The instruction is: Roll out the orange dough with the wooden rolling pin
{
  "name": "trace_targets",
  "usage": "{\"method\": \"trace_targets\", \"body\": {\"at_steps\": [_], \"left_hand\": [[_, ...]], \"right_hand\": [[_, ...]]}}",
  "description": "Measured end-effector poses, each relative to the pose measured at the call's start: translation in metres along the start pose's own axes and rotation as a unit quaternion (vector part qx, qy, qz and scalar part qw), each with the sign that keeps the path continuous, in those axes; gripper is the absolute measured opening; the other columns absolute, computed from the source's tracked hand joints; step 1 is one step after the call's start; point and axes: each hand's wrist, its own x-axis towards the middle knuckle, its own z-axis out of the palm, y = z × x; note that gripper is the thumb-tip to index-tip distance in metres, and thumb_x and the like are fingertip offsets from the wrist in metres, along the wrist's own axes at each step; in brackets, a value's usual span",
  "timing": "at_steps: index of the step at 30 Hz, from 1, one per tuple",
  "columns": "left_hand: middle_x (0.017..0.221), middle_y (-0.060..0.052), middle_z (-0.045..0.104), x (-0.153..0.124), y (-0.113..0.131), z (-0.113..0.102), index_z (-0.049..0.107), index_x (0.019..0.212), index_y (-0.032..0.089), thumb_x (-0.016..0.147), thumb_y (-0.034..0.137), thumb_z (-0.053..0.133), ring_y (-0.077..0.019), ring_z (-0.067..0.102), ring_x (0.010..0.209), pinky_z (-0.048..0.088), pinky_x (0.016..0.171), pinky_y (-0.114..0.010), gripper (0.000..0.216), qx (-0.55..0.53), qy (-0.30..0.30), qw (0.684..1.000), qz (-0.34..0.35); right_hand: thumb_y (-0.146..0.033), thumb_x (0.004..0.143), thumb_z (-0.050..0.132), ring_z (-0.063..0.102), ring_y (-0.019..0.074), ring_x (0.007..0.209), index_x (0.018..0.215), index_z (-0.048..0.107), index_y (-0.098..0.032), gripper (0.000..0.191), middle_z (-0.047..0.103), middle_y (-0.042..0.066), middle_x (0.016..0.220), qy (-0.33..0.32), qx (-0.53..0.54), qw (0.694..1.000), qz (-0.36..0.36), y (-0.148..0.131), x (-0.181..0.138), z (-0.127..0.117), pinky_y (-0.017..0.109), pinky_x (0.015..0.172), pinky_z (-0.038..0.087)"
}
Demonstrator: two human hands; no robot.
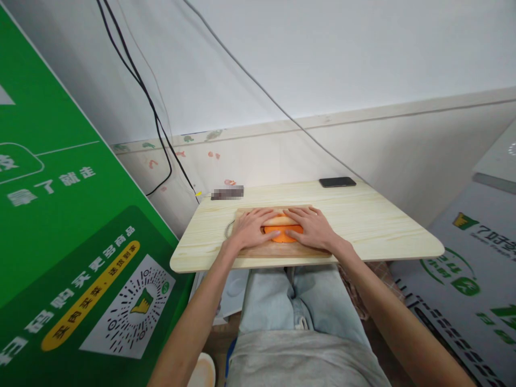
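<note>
A pale wooden rolling pin (282,221) lies crosswise over a flattened piece of orange dough-like material (282,234). Both rest on a wooden board (290,250) near the table's front edge. My left hand (255,227) covers the pin's left part, fingers on its far side and thumb on the near side over the orange piece. On the right part, my right hand (311,228) has the same hold, its thumb pointing inward. The pin's ends are hidden under my hands. More orange shows just beyond the pin, between my fingertips.
The light wood-grain table (379,231) stands against the wall. A black phone (337,182) lies at its back right, a blurred dark item (228,192) at its back left. Black cables (155,113) hang at left. A green panel (80,215) flanks the left side.
</note>
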Motion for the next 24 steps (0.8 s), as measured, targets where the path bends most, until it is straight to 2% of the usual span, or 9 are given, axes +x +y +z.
{"method": "trace_targets", "body": {"at_steps": [4,11,24], "left_hand": [[0.169,-0.003,0.055,-0.005,-0.008,-0.003,0.052,0.164,0.034,0.092,0.072,0.073,-0.0295,0.048,0.156,0.031,0.133,-0.049,0.084,-0.033,-0.025,0.999,0.031],[0.165,-0.004,0.059,-0.003,-0.006,-0.002,0.057,0.16,0.033,0.088,0.071,0.078,-0.0314,0.053,0.151,0.036,0.131,-0.051,0.084,-0.039,-0.008,0.999,0.022],[0.158,-0.005,0.065,-0.002,0.0,0.002,0.064,0.153,0.033,0.085,0.074,0.079,-0.0332,0.059,0.143,0.041,0.125,-0.052,0.081,-0.007,0.005,1.0,-0.005]], "right_hand": [[-0.058,0.1,0.061,0.048,0.0358,0.156,0.168,0.049,-0.027,0.075,0.053,0.01,0.169,-0.038,0.025,0.999,-0.025,0.005,-0.004,-0.009,0.056,0.13,0.029],[-0.067,0.094,0.067,0.048,0.0372,0.156,0.169,0.048,-0.024,0.088,0.051,0.013,0.169,-0.057,0.052,0.996,-0.039,0.008,-0.002,-0.013,0.056,0.128,0.034],[-0.069,0.093,0.07,0.056,0.0375,0.149,0.167,0.051,-0.026,0.087,0.059,0.012,0.163,-0.046,0.042,0.998,-0.021,0.005,-0.002,-0.011,0.054,0.126,0.035]]}}
